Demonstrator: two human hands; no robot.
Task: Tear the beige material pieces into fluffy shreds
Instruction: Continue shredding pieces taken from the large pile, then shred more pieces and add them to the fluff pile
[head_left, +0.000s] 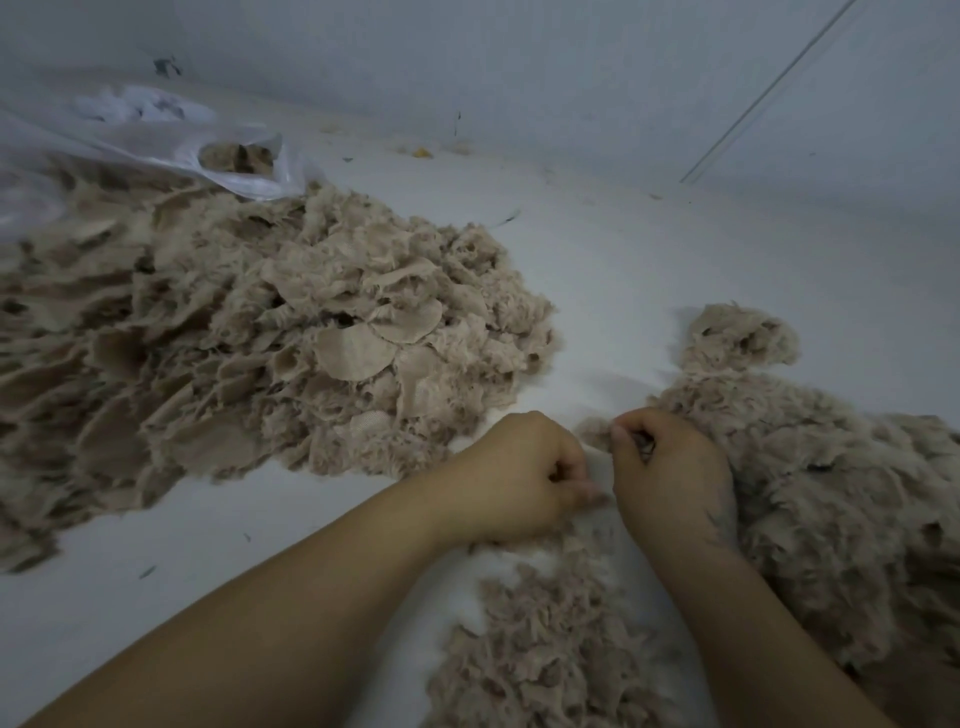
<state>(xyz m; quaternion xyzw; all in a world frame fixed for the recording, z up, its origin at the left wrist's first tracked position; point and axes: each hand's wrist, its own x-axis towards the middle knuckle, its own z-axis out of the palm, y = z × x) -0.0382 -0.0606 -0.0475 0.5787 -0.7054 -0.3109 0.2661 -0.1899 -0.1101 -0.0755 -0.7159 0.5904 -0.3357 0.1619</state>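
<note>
At lower centre, the left hand (524, 475) and right hand (670, 467) curl their fingers, pinching a small beige fibre tuft (597, 434) between them. It looks light, soft, easily pulled apart at its edges. Farther off at centre left lies the big pile of untorn beige fabric pieces (249, 343).

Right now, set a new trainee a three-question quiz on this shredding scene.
1. True or false: the right hand pinches a beige tuft.
2. Which heap holds the flat, untorn pieces: A) the big pile on the left, B) the fluffy pile on the right?
3. Fill in: a clear plastic ___ lies at the far left, behind the untorn pile.

Key: 1 true; 2 A; 3 bag. The left hand is curled, fingertips close to the right hand; what it grips is hard to make out.
</note>
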